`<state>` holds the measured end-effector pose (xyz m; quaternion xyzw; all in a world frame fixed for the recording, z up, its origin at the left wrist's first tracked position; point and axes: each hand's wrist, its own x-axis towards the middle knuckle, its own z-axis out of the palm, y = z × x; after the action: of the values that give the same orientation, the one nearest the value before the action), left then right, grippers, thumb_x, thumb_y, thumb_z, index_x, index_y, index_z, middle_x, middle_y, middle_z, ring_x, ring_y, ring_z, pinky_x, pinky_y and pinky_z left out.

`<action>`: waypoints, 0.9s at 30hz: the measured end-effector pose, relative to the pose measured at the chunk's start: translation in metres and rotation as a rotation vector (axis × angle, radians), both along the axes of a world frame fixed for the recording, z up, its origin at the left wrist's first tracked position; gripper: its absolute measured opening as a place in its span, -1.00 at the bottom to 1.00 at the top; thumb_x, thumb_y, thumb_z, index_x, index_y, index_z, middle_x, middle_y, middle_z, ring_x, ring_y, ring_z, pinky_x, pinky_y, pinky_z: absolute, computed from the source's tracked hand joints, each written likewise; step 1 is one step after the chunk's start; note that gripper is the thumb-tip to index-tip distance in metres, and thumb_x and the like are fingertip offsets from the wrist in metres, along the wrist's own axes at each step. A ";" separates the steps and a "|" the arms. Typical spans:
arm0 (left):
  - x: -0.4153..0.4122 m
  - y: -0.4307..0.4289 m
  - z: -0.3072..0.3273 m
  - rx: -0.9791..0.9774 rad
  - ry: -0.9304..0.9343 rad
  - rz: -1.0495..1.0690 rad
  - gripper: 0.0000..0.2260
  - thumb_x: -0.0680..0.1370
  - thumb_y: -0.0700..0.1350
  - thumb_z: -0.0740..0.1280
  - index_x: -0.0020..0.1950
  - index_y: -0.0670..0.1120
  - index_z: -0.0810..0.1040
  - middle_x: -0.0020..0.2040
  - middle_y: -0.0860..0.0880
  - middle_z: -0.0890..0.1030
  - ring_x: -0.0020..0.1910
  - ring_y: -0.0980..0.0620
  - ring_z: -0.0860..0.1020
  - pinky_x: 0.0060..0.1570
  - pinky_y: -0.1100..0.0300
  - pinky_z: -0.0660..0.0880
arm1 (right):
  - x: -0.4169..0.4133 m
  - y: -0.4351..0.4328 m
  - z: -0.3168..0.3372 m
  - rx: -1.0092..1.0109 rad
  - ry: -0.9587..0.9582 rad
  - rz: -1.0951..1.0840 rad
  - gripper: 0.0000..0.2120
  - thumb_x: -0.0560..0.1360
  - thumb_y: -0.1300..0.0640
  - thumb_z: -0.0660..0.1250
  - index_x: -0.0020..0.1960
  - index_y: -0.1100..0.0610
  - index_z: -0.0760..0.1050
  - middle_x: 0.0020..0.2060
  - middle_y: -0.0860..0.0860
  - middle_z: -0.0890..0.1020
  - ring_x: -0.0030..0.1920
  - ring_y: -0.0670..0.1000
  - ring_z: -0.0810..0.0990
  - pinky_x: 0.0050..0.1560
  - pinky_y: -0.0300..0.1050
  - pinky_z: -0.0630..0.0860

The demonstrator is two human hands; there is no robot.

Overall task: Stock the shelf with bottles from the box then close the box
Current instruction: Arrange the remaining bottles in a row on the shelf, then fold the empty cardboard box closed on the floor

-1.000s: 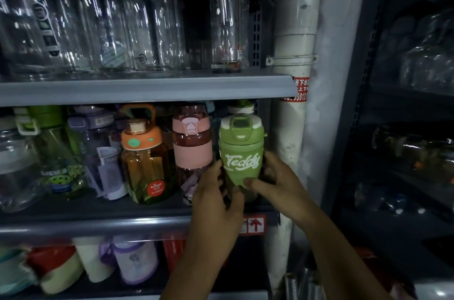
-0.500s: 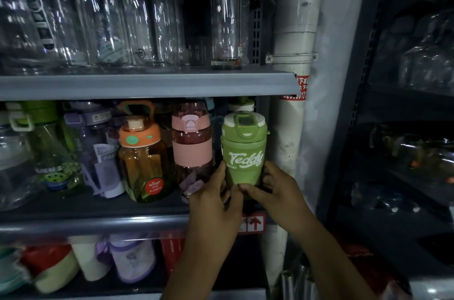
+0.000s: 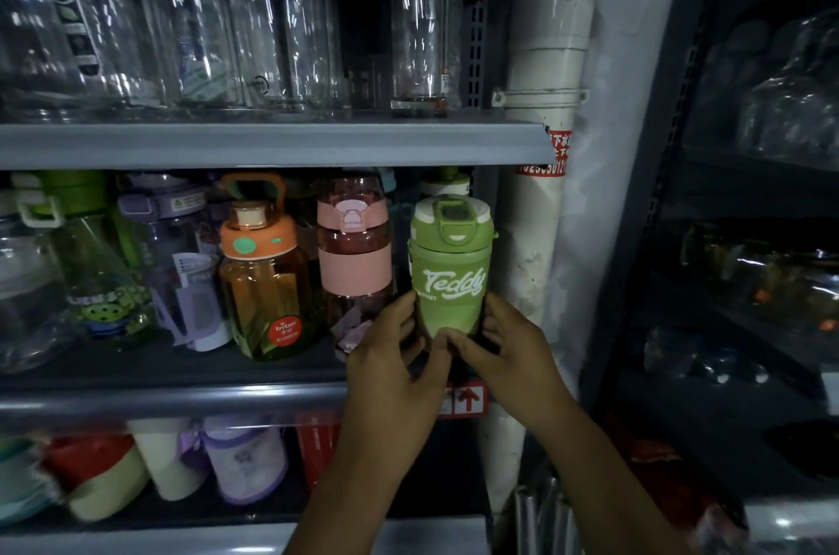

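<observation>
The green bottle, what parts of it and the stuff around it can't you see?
- Head view: green bottle base, covered by the left hand and right hand.
- Bottle behind it: only its cap shows.
- The box: out of frame.
- Bottom-shelf cups: tops hidden by the shelf edge, blurred.

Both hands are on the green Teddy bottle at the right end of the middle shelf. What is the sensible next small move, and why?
Probably let go and draw both hands back. The green bottle stands upright, label forward, in line with the pink bottle beside it, and the left hand and right hand only cup its base. Whether it rests fully on the shelf is hidden by the hands.
</observation>
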<state>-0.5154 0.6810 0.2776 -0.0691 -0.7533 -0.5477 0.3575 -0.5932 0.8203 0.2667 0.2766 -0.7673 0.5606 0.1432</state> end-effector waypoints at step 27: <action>0.136 0.088 -0.210 -0.752 -0.121 -0.979 -0.53 0.39 0.08 0.53 0.27 0.01 0.59 0.20 0.06 0.59 0.16 0.03 0.56 0.22 0.25 0.42 | 0.406 0.093 -0.200 0.448 -0.749 -1.286 -0.40 0.60 -0.13 0.35 0.56 0.04 0.29 0.48 0.01 0.41 0.28 0.10 0.56 0.21 -0.04 0.49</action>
<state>-0.3792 0.7686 0.0674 -0.4966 -0.7947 -0.3480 -0.0273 -0.1876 0.9134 0.0666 -0.4082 -0.8693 0.2550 0.1123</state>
